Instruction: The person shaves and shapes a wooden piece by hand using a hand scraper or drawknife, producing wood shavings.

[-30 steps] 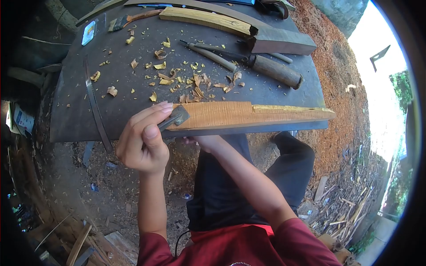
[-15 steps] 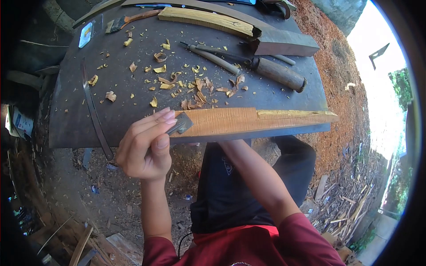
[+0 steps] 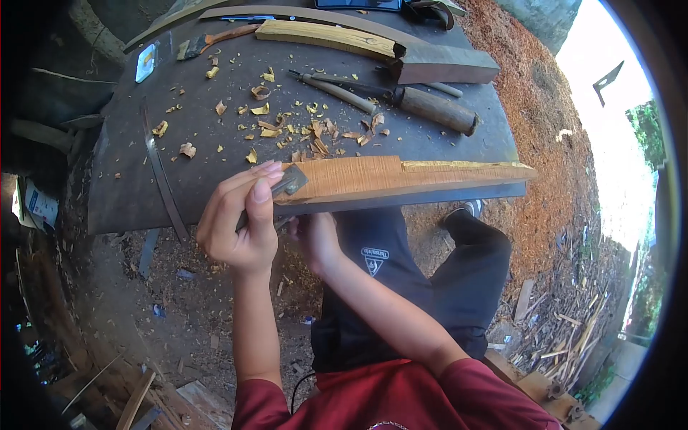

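No box, bowl or tray stands anywhere on the dark round metal surface (image 3: 444,143); everything lies loose on it.

The left hand (image 3: 240,218) closes its grip on a small flat grey metal scraper blade (image 3: 287,183), thumb on the near face, fingertips (image 3: 266,168) curled over the top. The blade's edge rests against the left end of the long tapered orange-brown wooden piece (image 3: 373,178), which lies along the near rim of the surface and runs away to the right of that grip to a thin point. The right hand (image 3: 315,240) sits just below and right of the left grip, under the rim; it is tucked beneath the wood, so I cannot tell whether it clasps anything.

Beyond the grip, pale curled wood shavings (image 3: 308,132) are scattered, too many to count. Farther off lie two long tools side by side: one slim wooden-handled chisel (image 3: 337,89) and one thick round-handled tool (image 3: 433,109). Behind them is one pale curved wooden blank (image 3: 326,36) butting one dark rectangular block (image 3: 444,69). One thin curved metal strip (image 3: 161,172) lies left of the grip, one small brush (image 3: 208,39) far up left, and one small pale rectangular object (image 3: 145,62) beside it that is hard to make out.

Items at the far edge are cut off by the frame.
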A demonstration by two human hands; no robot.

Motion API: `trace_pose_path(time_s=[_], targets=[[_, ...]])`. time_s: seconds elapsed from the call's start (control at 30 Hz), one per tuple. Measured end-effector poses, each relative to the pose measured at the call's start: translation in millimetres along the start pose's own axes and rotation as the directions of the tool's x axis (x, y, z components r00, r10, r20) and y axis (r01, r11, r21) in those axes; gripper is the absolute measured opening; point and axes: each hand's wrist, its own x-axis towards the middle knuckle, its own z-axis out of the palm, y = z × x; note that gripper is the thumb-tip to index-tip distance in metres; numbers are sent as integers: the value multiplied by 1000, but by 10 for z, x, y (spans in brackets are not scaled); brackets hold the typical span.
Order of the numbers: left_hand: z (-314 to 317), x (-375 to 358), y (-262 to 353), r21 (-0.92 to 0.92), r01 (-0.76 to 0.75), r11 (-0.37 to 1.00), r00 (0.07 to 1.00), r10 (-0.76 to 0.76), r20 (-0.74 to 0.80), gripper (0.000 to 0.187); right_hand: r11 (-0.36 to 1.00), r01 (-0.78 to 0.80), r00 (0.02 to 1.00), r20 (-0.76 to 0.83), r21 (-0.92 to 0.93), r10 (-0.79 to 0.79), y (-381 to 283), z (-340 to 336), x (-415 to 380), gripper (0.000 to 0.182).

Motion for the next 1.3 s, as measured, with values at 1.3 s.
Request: trace_pose_path(time_s=[1.3], targets=[[29, -35, 4, 9, 21, 1000, 1000, -21, -22, 24, 979, 131, 991, 7, 158, -134, 413, 73, -38, 56]])
